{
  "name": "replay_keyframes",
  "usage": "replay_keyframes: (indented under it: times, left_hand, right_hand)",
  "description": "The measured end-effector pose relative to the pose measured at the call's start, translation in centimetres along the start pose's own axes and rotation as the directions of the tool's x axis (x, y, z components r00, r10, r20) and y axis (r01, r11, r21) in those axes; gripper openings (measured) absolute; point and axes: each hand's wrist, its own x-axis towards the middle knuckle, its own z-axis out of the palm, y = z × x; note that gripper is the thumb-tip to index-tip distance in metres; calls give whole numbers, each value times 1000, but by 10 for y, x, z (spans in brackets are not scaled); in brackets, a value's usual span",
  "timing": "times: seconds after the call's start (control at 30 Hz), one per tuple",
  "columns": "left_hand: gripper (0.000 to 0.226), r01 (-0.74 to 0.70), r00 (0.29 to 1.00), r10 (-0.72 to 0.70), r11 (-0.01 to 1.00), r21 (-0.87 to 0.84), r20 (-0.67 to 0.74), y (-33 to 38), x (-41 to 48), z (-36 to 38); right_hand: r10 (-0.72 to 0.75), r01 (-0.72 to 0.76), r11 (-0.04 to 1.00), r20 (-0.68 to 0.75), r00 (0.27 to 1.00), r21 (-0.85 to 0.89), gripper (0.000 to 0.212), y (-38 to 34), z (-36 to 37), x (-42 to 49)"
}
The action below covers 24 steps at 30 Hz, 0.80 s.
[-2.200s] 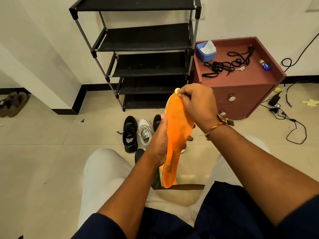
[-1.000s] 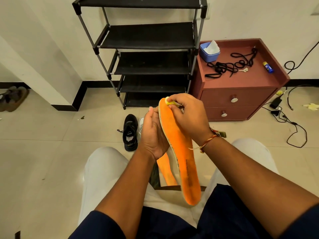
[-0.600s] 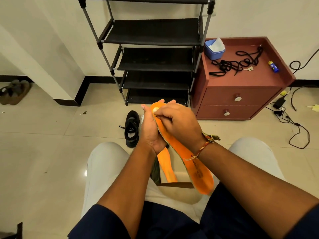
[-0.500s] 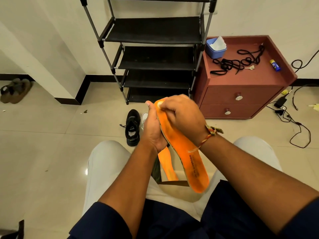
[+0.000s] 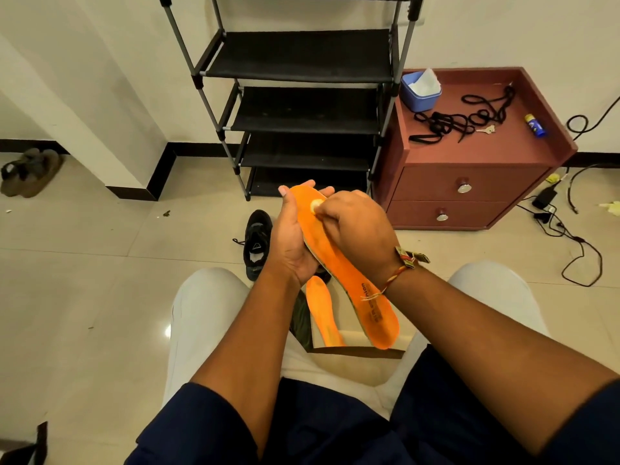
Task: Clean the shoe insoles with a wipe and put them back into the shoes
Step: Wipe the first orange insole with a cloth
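My left hand (image 5: pixel 291 245) grips an orange insole (image 5: pixel 364 297) from underneath, fingers wrapped round its toe end, heel pointing toward my lap. My right hand (image 5: pixel 355 229) pinches a small balled-up wipe (image 5: pixel 315 206) and presses it against the insole's upper surface near the toe. A second orange insole (image 5: pixel 323 313) lies below, between my knees. One black shoe (image 5: pixel 256 243) stands on the floor just left of my hands; other shoes are hidden behind my hands.
A black shoe rack (image 5: pixel 302 95) stands straight ahead. To its right, a maroon cabinet (image 5: pixel 469 182) carries a blue wipe tub (image 5: pixel 421 92), black laces (image 5: pixel 459 120) and a small tube (image 5: pixel 535 125). Cables (image 5: pixel 570 236) trail on the floor at right; brown sandals (image 5: pixel 30 172) lie far left.
The insole was turned from upright to slanting with its heel toward my lap. My right hand keeps rubbing the wipe at the toe end, having slid slightly down the surface.
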Motion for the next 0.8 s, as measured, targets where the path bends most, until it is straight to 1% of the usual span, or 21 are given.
replay_keyframes:
  times: [0.07,0.13,0.17,0.23,0.3,0.33,0.37,0.4,0.47,0.53,0.57,0.63,0.7,0.73,0.8]
  left_hand:
    - [66,-16,1000,16,999,-33,-11,1,0,-2]
    - [65,-39,999,35,993,-113,-40,6,1,-5]
    - [66,-48,998,40,987,-153,-58,8,1,-6]
    - [67,-53,996,38,980,-192,-80,11,0,-7]
    - [68,-67,993,49,982,-176,-105,11,0,-7]
    - [67,-74,991,54,983,-171,-121,11,0,-7]
    - [67,-82,988,59,982,-168,-141,12,1,-7]
    - [67,-88,986,61,981,-175,-158,13,0,-7]
    - [66,-87,982,52,979,-185,-183,15,0,-7]
    - [69,-69,978,34,984,-164,-208,16,-2,-7]
    - [71,-68,975,34,986,-150,-220,16,-3,-6]
    - [73,-77,970,37,985,-158,-241,16,-1,-8]
    - [78,-73,970,28,981,-179,-242,17,1,-9]
    - [79,-65,970,15,978,-198,-241,17,2,-9]
    - [78,-61,970,2,971,-231,-244,16,3,-11]
  right_hand:
    - [54,-49,991,-40,998,122,24,-8,2,-5]
    - [-6,12,969,-24,1000,245,13,-19,7,-14]
    - [-53,52,964,-1,999,260,11,-21,7,-19]
    - [-93,89,976,9,996,198,15,-14,4,-20]
    - [-36,37,996,-17,999,79,23,-1,1,-13]
    - [1,0,998,-27,1000,59,25,3,0,-10]
    - [14,-11,998,-37,999,60,24,3,0,-9]
    - [-5,8,997,-39,999,75,20,-1,2,-11]
    - [-99,98,985,2,995,145,13,-16,6,-20]
    - [-176,161,967,60,983,196,10,-19,4,-26]
    - [-172,159,972,60,983,174,11,-12,3,-24]
    - [-69,69,992,0,998,103,16,7,0,-15]
    - [27,-21,993,-52,998,112,18,16,-2,-11]
    - [22,-15,991,-56,998,133,17,13,-1,-13]
    - [-79,80,978,-10,997,193,12,-4,2,-22]
